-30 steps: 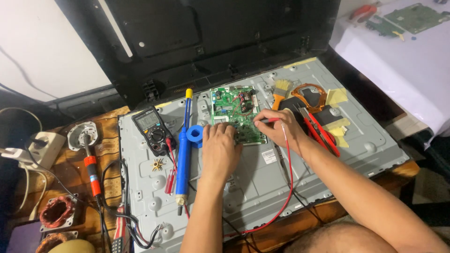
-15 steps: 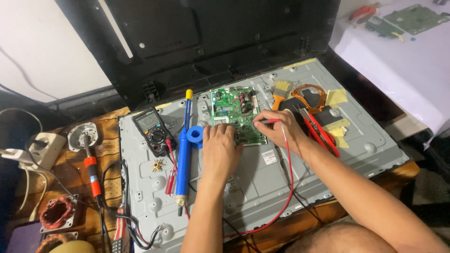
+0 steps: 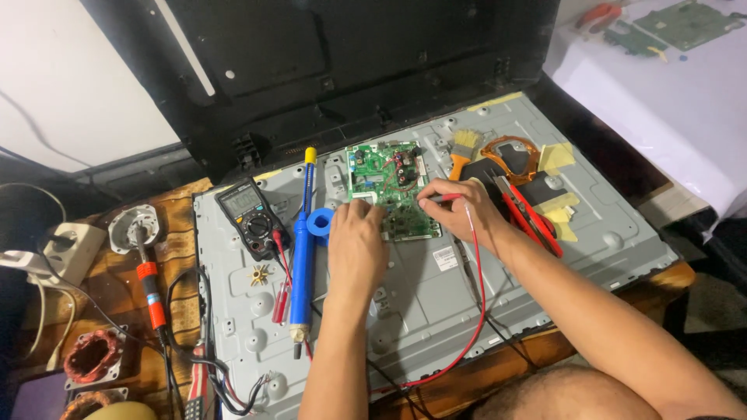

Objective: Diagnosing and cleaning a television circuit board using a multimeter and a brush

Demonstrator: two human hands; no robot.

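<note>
On the grey metal back panel (image 3: 436,303) lies a green rectangular circuit board (image 3: 387,183), just ahead of both hands. The right hand (image 3: 464,208) pinches a red-wired probe (image 3: 442,199) pointing leftward onto it; the left hand (image 3: 355,243) rests fingers curled at its lower-left edge, equally near.

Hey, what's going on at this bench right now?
A person is probing a green circuit board mounted on a grey metal back panel. The right hand holds a red test probe to the board; its red lead loops back over the panel. The left hand rests at the board's near edge. A black digital multimeter and a blue desoldering pump lie to the left.
</note>
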